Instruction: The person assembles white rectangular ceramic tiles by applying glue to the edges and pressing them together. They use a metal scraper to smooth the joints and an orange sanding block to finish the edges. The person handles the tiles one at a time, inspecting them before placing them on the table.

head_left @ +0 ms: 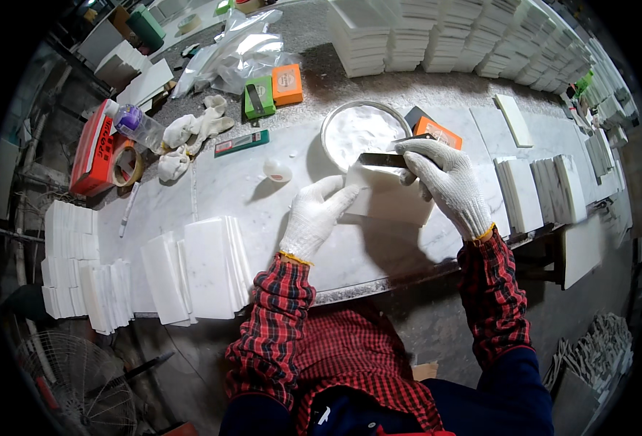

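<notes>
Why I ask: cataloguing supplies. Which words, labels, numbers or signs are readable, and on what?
Red rectangular cardboard box: bold dark lettering, not transcribed.
Orange rectangular cardboard boxes, green rectangular cardboard box: print too small.
White round plastic bottle: reddish mark, unreadable.
Clear plastic bottle: purple label, blurred.

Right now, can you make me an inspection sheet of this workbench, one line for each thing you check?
Surface: pale, grey-veined worktop with seams.
Things in hand: white tile, flat dark tool at its far edge; bowl of white material behind.
Clutter: green box, orange box beside it, small white bottle, clear plastic.
Hands: both gloved; left hand at the tile's left edge, right hand holding the tool.
Cables: nothing certain; the floor is too dim to tell.
Surroundings: tile stacks beyond; caged fan at lower left.
</notes>
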The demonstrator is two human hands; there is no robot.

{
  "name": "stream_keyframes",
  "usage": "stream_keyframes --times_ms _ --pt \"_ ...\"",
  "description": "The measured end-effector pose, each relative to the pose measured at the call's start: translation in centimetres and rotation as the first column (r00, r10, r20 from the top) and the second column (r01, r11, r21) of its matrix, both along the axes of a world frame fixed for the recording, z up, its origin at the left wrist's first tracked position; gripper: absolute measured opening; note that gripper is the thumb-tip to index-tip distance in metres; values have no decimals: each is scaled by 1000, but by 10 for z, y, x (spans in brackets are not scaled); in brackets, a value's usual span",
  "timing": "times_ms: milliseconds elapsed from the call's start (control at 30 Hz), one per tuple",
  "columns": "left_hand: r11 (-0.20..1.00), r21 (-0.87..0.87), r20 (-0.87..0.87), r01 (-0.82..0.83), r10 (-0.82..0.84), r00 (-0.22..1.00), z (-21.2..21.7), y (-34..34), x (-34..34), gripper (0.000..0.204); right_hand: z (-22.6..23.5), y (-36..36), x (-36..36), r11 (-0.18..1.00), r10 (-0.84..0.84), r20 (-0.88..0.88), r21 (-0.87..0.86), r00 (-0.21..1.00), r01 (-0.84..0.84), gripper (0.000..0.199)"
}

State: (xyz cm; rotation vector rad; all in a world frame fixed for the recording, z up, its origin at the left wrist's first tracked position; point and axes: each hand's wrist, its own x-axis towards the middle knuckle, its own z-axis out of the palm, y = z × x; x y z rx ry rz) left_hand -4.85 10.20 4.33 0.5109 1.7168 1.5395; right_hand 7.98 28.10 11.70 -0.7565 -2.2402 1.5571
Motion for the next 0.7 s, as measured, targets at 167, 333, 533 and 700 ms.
stream_keyframes --times_ms 167,333,533,700 --pt "1000 -6 -6 19 -19 1000 2 0 0 29 -3 3 4 989 -89 -13 117 996 90 26" --pt "1000 6 -12 15 -15 1000 3 -4 2 32 1 -4 14 991 -121 -57 49 991 124 26" --pt "993 76 -198 -86 99 975 -1 -16 20 33 -2 -28 42 948 -299 -102 -146 949 283 27" --pt "994 1 -509 -106 92 856 30 -13 23 32 -17 -51 49 905 -423 -216 -144 880 399 25"
